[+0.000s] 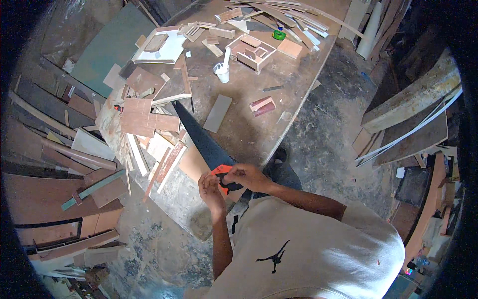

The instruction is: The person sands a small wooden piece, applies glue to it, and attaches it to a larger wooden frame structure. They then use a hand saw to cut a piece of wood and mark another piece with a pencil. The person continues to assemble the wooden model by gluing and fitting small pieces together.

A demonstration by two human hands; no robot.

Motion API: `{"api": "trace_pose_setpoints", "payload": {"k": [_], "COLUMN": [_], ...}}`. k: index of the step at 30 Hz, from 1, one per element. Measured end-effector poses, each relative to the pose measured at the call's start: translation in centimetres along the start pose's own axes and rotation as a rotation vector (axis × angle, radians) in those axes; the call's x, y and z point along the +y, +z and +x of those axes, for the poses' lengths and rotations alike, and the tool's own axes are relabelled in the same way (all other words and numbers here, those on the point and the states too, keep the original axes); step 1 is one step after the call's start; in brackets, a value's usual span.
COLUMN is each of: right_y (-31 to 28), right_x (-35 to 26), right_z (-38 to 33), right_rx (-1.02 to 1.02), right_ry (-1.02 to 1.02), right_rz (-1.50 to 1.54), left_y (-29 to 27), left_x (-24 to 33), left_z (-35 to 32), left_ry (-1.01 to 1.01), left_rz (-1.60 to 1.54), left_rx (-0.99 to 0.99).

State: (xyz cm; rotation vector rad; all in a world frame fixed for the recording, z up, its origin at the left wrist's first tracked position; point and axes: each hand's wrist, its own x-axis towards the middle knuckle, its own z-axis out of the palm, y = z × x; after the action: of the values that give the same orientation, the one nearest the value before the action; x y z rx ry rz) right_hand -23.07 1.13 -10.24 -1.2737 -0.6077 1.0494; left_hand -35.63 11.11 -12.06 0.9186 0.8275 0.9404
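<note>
A hand saw (pixel 202 140) with a dark blade and an orange and black handle is held at the near edge of the workbench. Its blade slants away to the far left, the tip by the wood offcuts. My right hand (pixel 247 177) is closed on the right side of the handle. On the handle's left side, my left hand (pixel 212 195) has its curled fingers against the orange part. Under the blade lies a light-brown board (pixel 194 162), partly hidden by the saw. Beyond the blade, a flat greyish wood block (pixel 218 113) rests on the bench.
The workbench (pixel 269 119) carries a white tub (pixel 221 73), a small wooden box frame (pixel 250 51), a reddish block (pixel 262 106) and a green tape roll (pixel 279 35). Offcuts (pixel 137 117) crowd its left side. Boards (pixel 64 199) lean at the left; a thick plank (pixel 413 97) stands right.
</note>
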Motion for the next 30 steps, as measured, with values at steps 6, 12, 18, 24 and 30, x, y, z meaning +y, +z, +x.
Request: {"api": "trace_pose_setpoints", "payload": {"k": [6,12,18,24,30], "right_y": [-0.8,-0.9,-0.3,0.1,0.9], "right_x": [-0.7,-0.9,-0.1,0.3,-2.1], "right_z": [-0.5,-1.2,-1.4,-0.9,-1.1], "right_rx": [0.075,0.097,0.006,-0.03,-0.06], "right_ry": [0.119,0.127,0.0,-0.021,0.036], "right_rz": [-0.008,-0.086,0.001,-0.063,-0.24], "left_y": [-2.1,-1.8,-4.4,-0.6,0.2], "left_x": [-0.7,-0.8,-3.1,1.1,2.6], "left_z": [0.7,0.1,0.2,-1.9,-1.9], "left_ry": [0.277,0.353,0.145,-0.089,-0.145], "left_rz": [0.161,0.085,-0.129,-0.116,0.147], "left_rx": [-0.132,-0.056,-0.061,-0.068,-0.114]}}
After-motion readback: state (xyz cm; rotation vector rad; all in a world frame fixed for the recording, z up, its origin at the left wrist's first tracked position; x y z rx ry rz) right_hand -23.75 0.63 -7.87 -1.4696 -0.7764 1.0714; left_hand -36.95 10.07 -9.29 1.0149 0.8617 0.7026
